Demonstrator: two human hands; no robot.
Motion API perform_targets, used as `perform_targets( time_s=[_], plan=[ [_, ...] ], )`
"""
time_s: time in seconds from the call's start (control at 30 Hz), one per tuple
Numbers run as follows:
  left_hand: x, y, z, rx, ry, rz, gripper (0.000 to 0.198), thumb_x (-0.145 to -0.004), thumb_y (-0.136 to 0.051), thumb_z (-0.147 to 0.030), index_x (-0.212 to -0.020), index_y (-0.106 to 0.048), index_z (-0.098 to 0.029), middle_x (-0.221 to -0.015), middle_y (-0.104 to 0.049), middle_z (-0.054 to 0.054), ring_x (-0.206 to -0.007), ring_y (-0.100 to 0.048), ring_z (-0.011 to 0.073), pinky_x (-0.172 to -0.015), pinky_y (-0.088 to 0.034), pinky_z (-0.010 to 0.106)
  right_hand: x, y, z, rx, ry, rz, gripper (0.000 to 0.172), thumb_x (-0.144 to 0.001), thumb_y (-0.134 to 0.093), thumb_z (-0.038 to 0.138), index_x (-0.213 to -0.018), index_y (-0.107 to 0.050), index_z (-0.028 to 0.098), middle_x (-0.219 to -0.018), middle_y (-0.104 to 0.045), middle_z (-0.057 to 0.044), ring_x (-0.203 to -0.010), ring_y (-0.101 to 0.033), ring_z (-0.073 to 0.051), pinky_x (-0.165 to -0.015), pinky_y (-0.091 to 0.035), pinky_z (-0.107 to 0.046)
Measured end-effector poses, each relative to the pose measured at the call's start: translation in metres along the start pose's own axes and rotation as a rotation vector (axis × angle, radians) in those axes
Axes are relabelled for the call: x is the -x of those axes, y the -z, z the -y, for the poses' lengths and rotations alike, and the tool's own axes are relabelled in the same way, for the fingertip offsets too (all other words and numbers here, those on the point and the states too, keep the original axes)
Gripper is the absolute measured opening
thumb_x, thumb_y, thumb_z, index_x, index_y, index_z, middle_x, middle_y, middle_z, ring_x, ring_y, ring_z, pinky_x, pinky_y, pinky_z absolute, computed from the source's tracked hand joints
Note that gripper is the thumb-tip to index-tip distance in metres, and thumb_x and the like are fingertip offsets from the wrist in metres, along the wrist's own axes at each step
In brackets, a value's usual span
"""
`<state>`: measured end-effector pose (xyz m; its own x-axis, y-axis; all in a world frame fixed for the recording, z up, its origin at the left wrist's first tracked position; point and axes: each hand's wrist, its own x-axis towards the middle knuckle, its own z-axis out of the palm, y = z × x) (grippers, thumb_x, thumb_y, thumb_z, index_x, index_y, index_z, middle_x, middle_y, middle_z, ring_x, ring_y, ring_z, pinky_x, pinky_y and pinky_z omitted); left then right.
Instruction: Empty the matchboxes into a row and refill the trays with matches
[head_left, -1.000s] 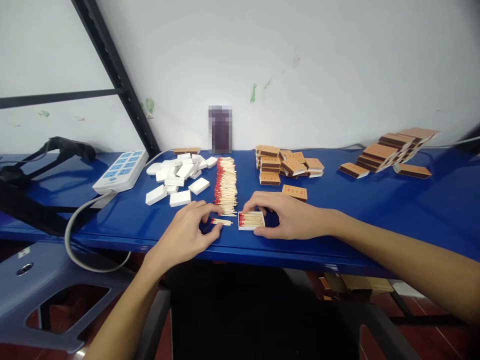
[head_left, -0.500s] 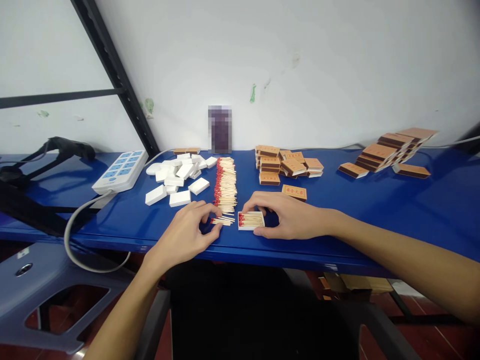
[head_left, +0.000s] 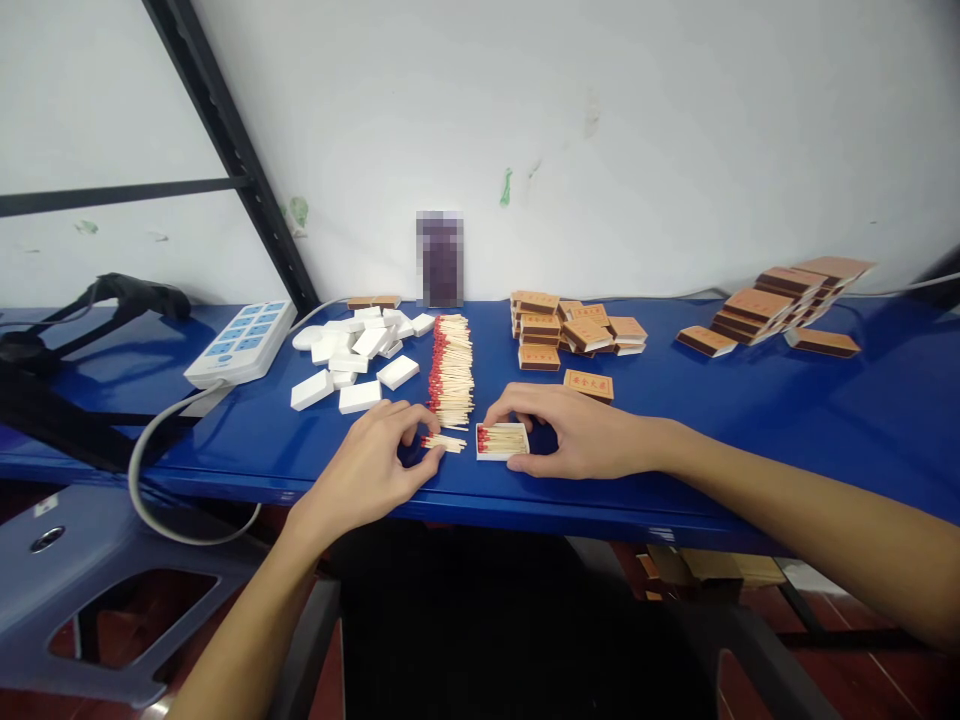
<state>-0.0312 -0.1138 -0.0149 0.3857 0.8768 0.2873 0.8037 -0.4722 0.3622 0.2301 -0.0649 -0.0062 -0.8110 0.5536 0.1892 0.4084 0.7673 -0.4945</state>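
Observation:
Between the thumb and forefinger of my left hand [head_left: 381,455] is a small bunch of matches [head_left: 448,443], red heads to the left, low over the blue shelf top. My right hand [head_left: 566,432] holds a white matchbox tray [head_left: 502,457] by its far and near sides; several matches lie in it, heads also to the left. The bunch's bare ends stop just left of the tray. Directly behind the bunch runs a long row of loose matches [head_left: 452,375]. One closed matchbox [head_left: 589,384] lies behind my right hand.
White matchbox trays [head_left: 360,397] lie heaped at the left, near a power strip [head_left: 244,345] with a cable over the front edge. Matchboxes are piled at the middle back [head_left: 540,325] and stacked at the right [head_left: 757,303]. A pixelated dark panel [head_left: 440,260] leans on the wall.
My left thumb and forefinger have drawn the matches together into a tighter bunch, slightly apart from the row. My right hand and the tray have stayed in place.

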Motion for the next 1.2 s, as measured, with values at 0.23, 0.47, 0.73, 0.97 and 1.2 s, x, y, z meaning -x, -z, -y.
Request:
perform_targets(
  time_s=[0.23, 0.47, 0.73, 0.97, 1.2],
  plan=[
    [0.001, 0.001, 0.002, -0.021, -0.022, 0.032, 0.022, -0.09, -0.058, -0.034, -0.105, -0.071, -0.024, -0.078, -0.056, 0.0, -0.078, -0.054, 0.0181, -0.074, -0.042, 0.033, 0.0, -0.001, 0.0, -0.005, 0.017, 0.003, 0.036, -0.087, -0.065, 0.035, -0.12, -0.059, 0.022, -0.112, -0.064, -0.007, -0.094, -0.06, -0.022, -0.082, -0.049, -0.037],
    [-0.002, 0.016, -0.002, -0.222, -0.09, 0.108, 0.027, -0.088, -0.057, -0.034, -0.109, -0.072, -0.024, -0.089, -0.061, 0.005, -0.086, -0.057, 0.0224, -0.076, -0.045, 0.034, 0.001, -0.001, -0.002, -0.014, 0.033, 0.008, 0.038, -0.089, -0.063, 0.036, -0.124, -0.058, 0.022, -0.114, -0.063, -0.007, -0.098, -0.06, -0.022, -0.084, -0.049, -0.038],
    [-0.026, 0.038, -0.017, -0.431, -0.152, 0.32, 0.024, -0.083, -0.057, -0.03, -0.102, -0.071, -0.028, -0.097, -0.069, 0.005, -0.09, -0.065, 0.0264, -0.075, -0.045, 0.036, 0.001, -0.003, -0.003, -0.043, 0.073, -0.034, 0.057, -0.087, -0.064, 0.034, -0.141, -0.047, 0.022, -0.128, -0.061, -0.009, -0.102, -0.058, -0.023, -0.089, -0.048, -0.039],
    [-0.048, 0.045, -0.026, -0.465, -0.101, 0.501, 0.016, -0.073, -0.058, -0.025, -0.087, -0.066, -0.025, -0.083, -0.068, 0.003, -0.076, -0.063, 0.024, -0.064, -0.039, 0.032, 0.001, -0.002, -0.002, -0.043, 0.084, -0.046, 0.063, -0.086, -0.065, 0.03, -0.145, -0.045, 0.022, -0.124, -0.063, -0.01, -0.102, -0.059, -0.023, -0.09, -0.048, -0.04],
    [-0.056, 0.045, -0.037, -0.471, -0.083, 0.553, 0.013, -0.072, -0.06, -0.022, -0.083, -0.066, -0.022, -0.085, -0.069, 0.004, -0.077, -0.063, 0.0234, -0.064, -0.039, 0.03, 0.0, -0.002, 0.0, -0.049, 0.088, -0.039, 0.063, -0.086, -0.065, 0.029, -0.145, -0.045, 0.022, -0.131, -0.06, -0.011, -0.103, -0.059, -0.024, -0.092, -0.048, -0.041]
  ],
)
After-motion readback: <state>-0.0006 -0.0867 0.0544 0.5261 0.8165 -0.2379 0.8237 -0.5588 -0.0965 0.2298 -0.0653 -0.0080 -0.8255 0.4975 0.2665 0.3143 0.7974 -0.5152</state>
